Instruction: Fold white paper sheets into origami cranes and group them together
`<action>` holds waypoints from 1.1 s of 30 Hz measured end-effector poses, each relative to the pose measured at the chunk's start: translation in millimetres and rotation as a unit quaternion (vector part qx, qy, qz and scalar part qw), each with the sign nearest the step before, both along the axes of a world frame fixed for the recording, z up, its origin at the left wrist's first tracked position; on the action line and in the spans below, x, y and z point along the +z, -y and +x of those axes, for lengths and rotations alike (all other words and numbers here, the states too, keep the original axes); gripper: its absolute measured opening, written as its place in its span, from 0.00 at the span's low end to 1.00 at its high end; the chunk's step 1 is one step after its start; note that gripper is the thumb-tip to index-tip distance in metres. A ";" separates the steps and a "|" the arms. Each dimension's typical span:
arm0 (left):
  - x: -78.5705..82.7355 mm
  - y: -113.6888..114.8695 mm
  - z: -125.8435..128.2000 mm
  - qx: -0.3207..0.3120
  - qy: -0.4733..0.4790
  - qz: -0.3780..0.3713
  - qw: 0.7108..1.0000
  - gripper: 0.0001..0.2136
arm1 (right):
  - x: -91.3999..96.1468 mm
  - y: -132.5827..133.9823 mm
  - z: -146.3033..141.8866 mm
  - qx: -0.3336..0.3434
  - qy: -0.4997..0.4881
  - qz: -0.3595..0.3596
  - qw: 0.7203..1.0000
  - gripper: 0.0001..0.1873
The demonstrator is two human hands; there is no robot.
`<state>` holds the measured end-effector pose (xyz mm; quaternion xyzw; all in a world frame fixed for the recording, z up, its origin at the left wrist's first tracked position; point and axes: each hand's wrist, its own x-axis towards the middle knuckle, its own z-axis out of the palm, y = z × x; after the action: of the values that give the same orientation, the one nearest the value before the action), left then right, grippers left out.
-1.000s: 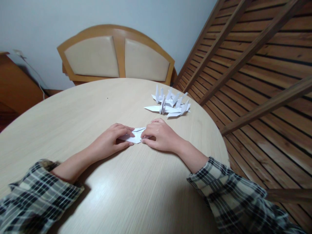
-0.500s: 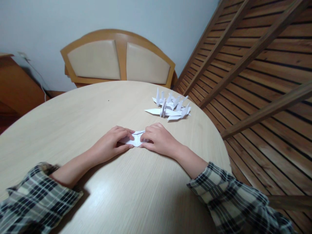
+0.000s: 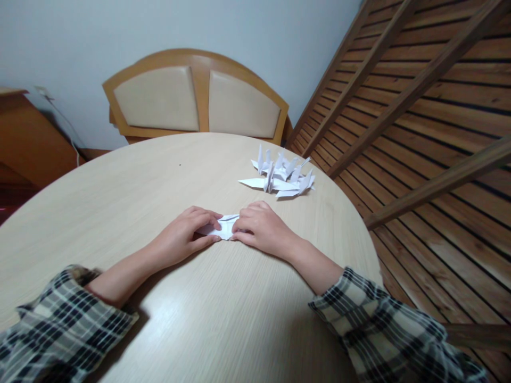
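Observation:
A small piece of folded white paper lies on the round wooden table between my hands. My left hand grips its left end, with the thumb at the near edge and the fingers on top. At the right end, my right hand has its fingers curled over the paper and its thumb along the near edge. Both ends of the paper are partly hidden under my fingers. Beyond my right hand stands a cluster of several white paper cranes.
Past the far table edge is a wooden headboard with two cream panels. A slatted wooden wall slants along the right side. To the far left are a brown wooden cabinet and a white cable.
The view has shifted very slightly. My right fingers have closed a little more over the paper's right end; my left hand keeps its hold.

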<state>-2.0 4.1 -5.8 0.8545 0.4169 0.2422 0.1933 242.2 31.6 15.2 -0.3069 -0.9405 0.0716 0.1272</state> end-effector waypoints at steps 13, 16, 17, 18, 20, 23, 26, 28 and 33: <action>0.2 -2.0 0.9 -0.006 0.008 0.013 1.000 0.10 | 1.6 0.0 -3.2 -0.027 0.007 0.004 1.000 0.12; -0.4 -2.6 1.1 -0.002 0.013 0.012 1.000 0.10 | 0.9 0.5 -4.3 -0.043 0.000 0.002 0.999 0.09; -0.6 -2.7 1.1 -0.002 0.015 0.011 1.000 0.10 | 0.4 0.8 -4.7 -0.049 -0.006 0.001 0.999 0.08; -0.8 -2.7 1.1 -0.001 0.015 0.011 1.000 0.09 | -0.1 1.2 -5.1 -0.054 -0.013 0.000 0.998 0.08; -0.9 -2.7 1.0 0.001 0.016 0.011 1.000 0.09 | -1.4 2.0 -6.0 -0.064 -0.029 -0.002 0.997 0.07; -0.3 -2.4 1.3 0.001 0.015 0.008 1.000 0.09 | -2.9 3.3 -7.4 -0.081 -0.047 -0.006 0.996 0.05; 0.9 -1.7 2.3 0.002 0.013 0.007 1.000 0.09 | -3.1 4.4 -8.7 -0.095 -0.053 -0.013 0.994 0.03; 1.7 -1.1 2.9 0.006 0.010 0.005 1.000 0.09 | -2.7 5.0 -9.5 -0.101 -0.051 -0.019 0.993 0.03; 3.1 -0.3 3.0 0.023 -0.001 0.004 1.000 0.12 | -3.8 5.5 -10.0 -0.107 -0.048 -0.025 0.993 0.03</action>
<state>1.0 4.4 -2.8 0.8454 0.4359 0.2479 0.1840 232.2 26.1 11.4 -0.4048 -0.8930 0.0956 0.1717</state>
